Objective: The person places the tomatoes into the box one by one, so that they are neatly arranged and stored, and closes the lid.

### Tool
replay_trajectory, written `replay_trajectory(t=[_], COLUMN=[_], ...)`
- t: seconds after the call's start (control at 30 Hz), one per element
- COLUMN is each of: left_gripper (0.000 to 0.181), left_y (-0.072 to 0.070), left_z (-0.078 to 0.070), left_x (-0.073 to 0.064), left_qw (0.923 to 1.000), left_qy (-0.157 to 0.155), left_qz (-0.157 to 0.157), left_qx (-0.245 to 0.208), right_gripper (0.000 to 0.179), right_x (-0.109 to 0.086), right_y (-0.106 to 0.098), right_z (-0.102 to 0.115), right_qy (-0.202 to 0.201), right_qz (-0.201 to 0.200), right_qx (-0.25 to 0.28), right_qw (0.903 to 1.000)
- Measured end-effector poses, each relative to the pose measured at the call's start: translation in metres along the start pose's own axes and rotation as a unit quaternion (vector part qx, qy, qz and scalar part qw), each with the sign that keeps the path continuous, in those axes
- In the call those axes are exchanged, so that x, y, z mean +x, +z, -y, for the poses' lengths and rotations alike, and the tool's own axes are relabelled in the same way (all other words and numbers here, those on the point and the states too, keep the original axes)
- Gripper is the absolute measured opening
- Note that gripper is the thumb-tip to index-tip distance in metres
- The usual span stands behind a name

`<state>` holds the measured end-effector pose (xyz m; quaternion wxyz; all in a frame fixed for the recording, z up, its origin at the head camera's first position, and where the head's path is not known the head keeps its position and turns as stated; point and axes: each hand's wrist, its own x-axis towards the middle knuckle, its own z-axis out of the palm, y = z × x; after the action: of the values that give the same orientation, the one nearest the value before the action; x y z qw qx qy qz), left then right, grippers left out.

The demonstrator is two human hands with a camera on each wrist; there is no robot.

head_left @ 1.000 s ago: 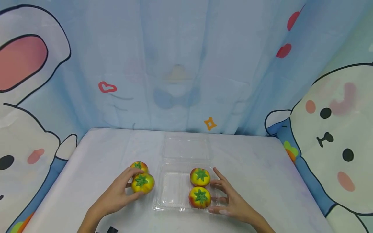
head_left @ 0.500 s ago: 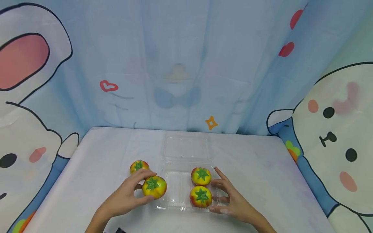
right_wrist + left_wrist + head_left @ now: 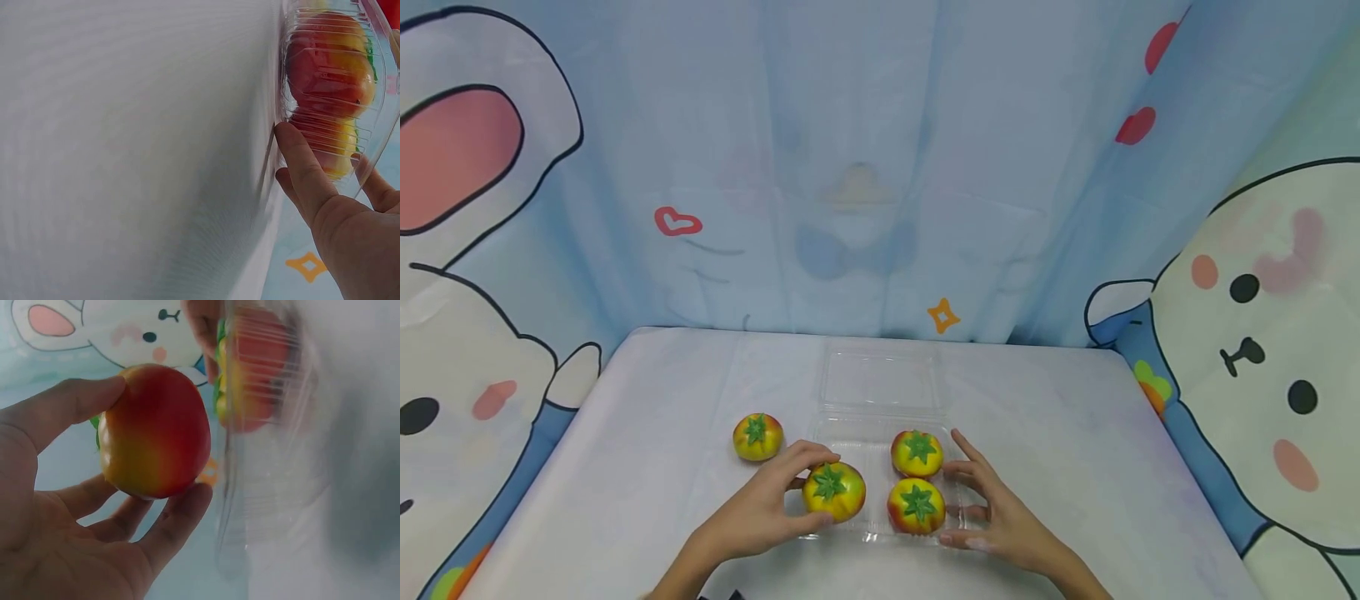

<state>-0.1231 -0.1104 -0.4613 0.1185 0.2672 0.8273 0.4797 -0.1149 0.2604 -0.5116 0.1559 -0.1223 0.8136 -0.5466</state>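
Between thumb and fingers, my left hand (image 3: 767,510) grips a red-and-yellow tomato (image 3: 835,492) with a green star-shaped top. It is held above the left half of a clear plastic container (image 3: 868,450), and in the left wrist view the held tomato (image 3: 156,431) appears apart from the container wall. Two similar tomatoes, a rear one (image 3: 917,453) and a front one (image 3: 917,506), sit in the container's right half. At the right side my right hand (image 3: 1000,521) rests with spread fingers against the container, its fingertips touching the wall in the right wrist view.
Another tomato (image 3: 757,437) stands on the white-covered table (image 3: 1052,433), left of the container. The container's clear lid (image 3: 880,379) lies folded back behind it. A blue cartoon curtain (image 3: 850,125) hangs along the table's rear edge.
My left hand has carried the tomato rightward, from beside the other loose tomato to above the container's left half. The right hand has stayed at the container's side.
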Motion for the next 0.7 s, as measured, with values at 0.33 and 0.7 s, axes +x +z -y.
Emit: replay_trajectory(t=[0.33, 0.7], left_gripper=[0.059, 0.058], left_y=[0.011, 0.016], left_z=[0.0, 0.0], left_x=[0.01, 0.022], left_qw=[0.9992, 0.9952], left_qy=[-0.019, -0.019], left_qz=[0.025, 0.044], left_qx=[0.025, 0.085], right_gripper=[0.087, 0.084], right_x=[0.0, 0.0], right_y=[0.0, 0.001], right_z=[0.0, 0.003], right_qy=[0.01, 0.012], right_qz=[-0.005, -0.003], right_qx=[-0.002, -0.001], right_qw=[0.9999, 0.9999])
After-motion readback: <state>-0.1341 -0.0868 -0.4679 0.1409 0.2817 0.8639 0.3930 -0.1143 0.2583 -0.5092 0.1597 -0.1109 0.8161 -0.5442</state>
